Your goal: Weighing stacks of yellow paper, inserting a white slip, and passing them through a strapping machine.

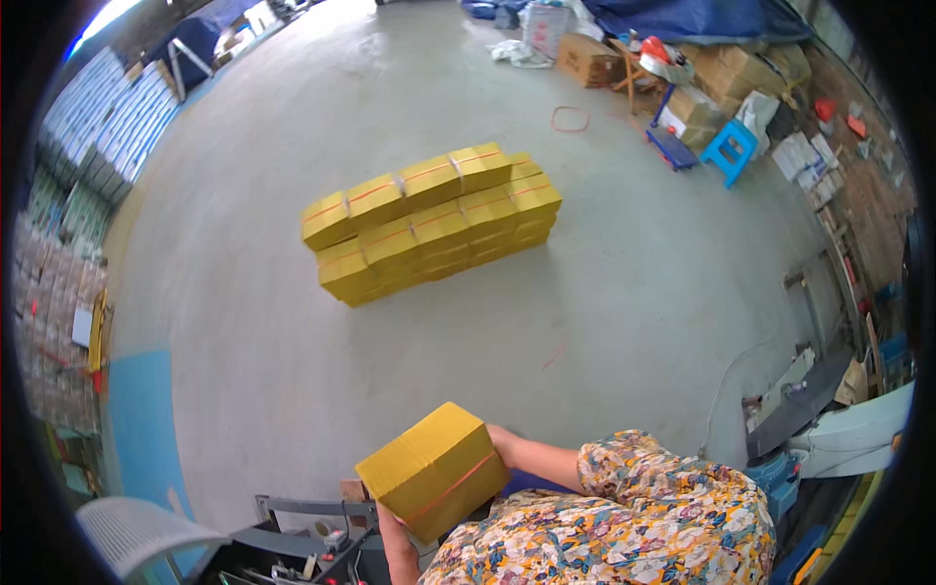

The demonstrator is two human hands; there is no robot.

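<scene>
I hold a yellow bundle of paper [434,468], tied with a thin red band, in both hands close to my body. My left hand [392,526] grips its lower near corner from beneath, mostly hidden by the bundle. On the far right side my right hand [501,444] presses against it, the floral sleeve [634,468] reaching to the elbow. Farther out on the concrete floor lies a stack of the same yellow bundles [429,219], laid in rows a few layers high.
A dark metal machine [302,546] and a white plastic chair [136,536] sit at lower left. Another machine [829,419] stands at right. Cardboard boxes [590,58], a blue stool [729,148] and a red band [570,119] lie at the back. Stacked packs [107,136] line the left wall.
</scene>
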